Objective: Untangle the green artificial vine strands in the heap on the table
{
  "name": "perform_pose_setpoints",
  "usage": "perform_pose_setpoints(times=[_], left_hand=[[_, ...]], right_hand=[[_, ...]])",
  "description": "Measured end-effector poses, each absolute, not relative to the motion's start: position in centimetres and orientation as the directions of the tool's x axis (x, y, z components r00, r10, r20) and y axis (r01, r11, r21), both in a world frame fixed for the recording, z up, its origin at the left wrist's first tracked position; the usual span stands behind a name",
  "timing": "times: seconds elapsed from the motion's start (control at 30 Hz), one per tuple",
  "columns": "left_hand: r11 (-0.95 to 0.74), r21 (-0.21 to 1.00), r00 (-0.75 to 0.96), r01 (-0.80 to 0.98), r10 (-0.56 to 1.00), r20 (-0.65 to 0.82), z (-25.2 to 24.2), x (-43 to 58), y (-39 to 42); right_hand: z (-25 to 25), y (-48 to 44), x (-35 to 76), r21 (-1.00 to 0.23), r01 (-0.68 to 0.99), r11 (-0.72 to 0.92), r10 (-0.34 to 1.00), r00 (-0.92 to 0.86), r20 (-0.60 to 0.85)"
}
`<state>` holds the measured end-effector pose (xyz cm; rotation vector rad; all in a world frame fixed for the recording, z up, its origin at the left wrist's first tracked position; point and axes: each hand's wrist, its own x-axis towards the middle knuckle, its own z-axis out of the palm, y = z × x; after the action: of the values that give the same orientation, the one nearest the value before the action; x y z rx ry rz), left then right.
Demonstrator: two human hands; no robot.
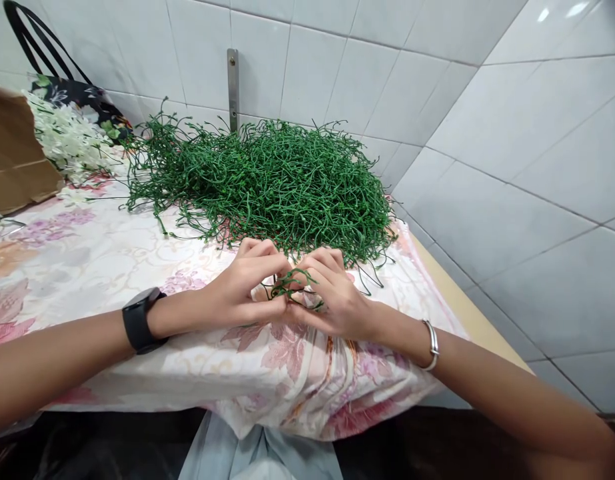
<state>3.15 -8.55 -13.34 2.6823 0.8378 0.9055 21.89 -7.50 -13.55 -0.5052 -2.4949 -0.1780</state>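
Note:
Thin green artificial stems (292, 283) are bunched between my two hands, near the front edge of the table. My left hand (254, 283), with a black watch on its wrist, is closed with thumb and fingers on the left side of these stems. From the right, my right hand (332, 290) pinches the same small bunch, its fingertips close to those of the left. Parts of the stems are hidden behind the fingers. Just beyond my hands lies a large tangled heap of similar green stems (287, 180), with a few loose ones at its right front.
A floral cloth (112, 253) covers the table and hangs over its front edge. White artificial flowers (72, 137), a brown cardboard piece (17, 147) and a black floral bag (82, 93) are at the left back. Tiled wall (327, 60) closes off the back and right.

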Motion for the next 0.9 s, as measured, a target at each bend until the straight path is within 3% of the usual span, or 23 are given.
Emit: perform_pose_setpoints(times=[0.2,0.57,0.9], left_hand=[[-0.838,0.310,0.664,0.448,0.545,0.513,-13.3,2.8,-8.3],[-0.786,0.314,0.585,0.532,0.609,0.535,-13.6,2.4,-7.3],[-0.808,0.024,0.650,0.589,0.492,0.579,-14.7,3.4,-8.0]], right_hand=[[-13.5,-7.4,22.3,0.035,0.375,0.926,0.289,-0.766,0.574],[-12.7,-7.0,22.6,-0.047,0.416,0.908,0.368,-0.740,0.564],[-12.6,-7.7,21.8,-0.194,0.449,0.872,0.483,-0.730,0.483]])
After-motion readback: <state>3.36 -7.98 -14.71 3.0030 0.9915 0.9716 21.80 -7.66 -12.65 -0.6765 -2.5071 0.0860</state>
